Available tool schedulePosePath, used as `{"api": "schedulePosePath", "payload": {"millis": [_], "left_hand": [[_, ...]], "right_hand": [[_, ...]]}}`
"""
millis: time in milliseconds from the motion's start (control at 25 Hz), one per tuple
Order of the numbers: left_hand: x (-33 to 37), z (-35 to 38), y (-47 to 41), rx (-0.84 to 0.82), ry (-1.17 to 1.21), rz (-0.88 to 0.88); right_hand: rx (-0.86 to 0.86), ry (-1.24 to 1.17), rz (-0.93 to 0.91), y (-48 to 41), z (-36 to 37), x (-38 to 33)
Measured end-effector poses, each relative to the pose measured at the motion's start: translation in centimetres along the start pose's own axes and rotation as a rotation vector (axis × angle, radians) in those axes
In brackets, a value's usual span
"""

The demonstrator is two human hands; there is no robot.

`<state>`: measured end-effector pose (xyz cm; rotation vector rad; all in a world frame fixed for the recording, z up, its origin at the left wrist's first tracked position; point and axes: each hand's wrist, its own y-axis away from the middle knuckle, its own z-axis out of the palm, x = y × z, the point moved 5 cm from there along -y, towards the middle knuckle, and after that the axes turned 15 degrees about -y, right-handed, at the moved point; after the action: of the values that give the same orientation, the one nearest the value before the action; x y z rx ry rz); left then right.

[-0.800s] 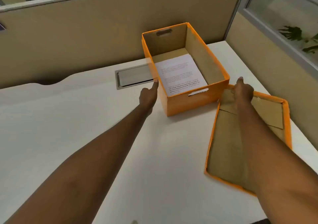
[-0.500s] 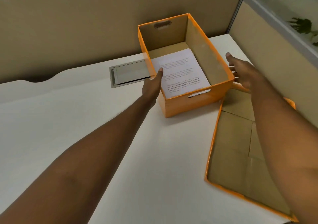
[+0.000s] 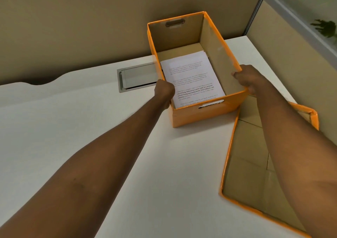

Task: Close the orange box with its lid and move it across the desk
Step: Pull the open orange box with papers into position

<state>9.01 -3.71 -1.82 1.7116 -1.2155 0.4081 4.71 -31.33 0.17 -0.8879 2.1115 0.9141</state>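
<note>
A beige cubicle partition (image 3: 91, 27) backs the white counter (image 3: 91, 128). The open orange cardboard box (image 3: 204, 113) stands near the counter's far right corner. The left hand (image 3: 164, 91) and right hand (image 3: 249, 78) clamp its side walls. Keep the box level; the shallow orange cardboard lid (image 3: 246, 164) waits just beside it.

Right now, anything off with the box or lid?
Nothing is damaged or spilled. The orange box is open with paper inside. Its lid lies upside down beside it. The left hand and right hand grip the box walls.
</note>
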Motion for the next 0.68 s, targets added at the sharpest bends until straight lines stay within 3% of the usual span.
{"api": "schedulePosePath", "payload": {"millis": [360, 680], "left_hand": [[-6.8, -11.8, 9.4, 0.130, 0.072, 0.141], [-15.4, -17.7, 16.8, 0.242, 0.033, 0.101]], "right_hand": [[0.059, -0.065, -0.113, 13.5, 5.9, -1.7], [0.063, -0.086, -0.112, 25.6, 10.7, -0.6]]}}
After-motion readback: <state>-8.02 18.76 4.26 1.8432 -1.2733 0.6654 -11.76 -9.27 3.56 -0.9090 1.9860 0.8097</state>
